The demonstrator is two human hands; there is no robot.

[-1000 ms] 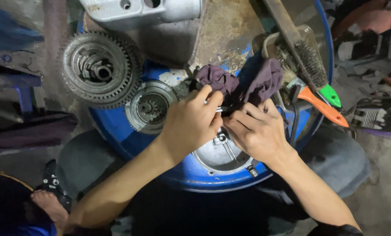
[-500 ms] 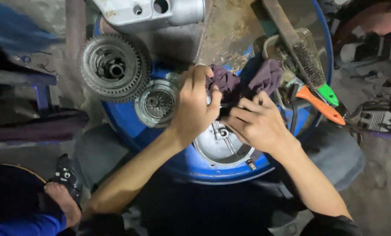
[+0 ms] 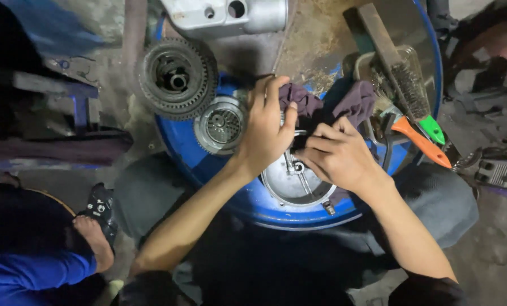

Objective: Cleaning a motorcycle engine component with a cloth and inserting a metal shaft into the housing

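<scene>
Both hands, left hand [image 3: 267, 133] and right hand [image 3: 335, 154], crowded together over the round metal housing [image 3: 290, 184], leaving no gap between them. Left of the grip stood two gears [image 3: 178, 78], close. Right of it, a wire brush [image 3: 403, 79] and orange-handled tool [image 3: 420, 141] blocked passage. Bare blue drum rim [image 3: 264, 207] lay open nearer the person.

A blue drum [image 3: 180, 144] carries gears [image 3: 177, 78], a rag [image 3: 355, 102] and brushes [image 3: 403, 85].

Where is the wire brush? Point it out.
In the head view, the wire brush lies at the upper right on the blue drum, just right of the purple rag, above the orange-handled tool.
</scene>
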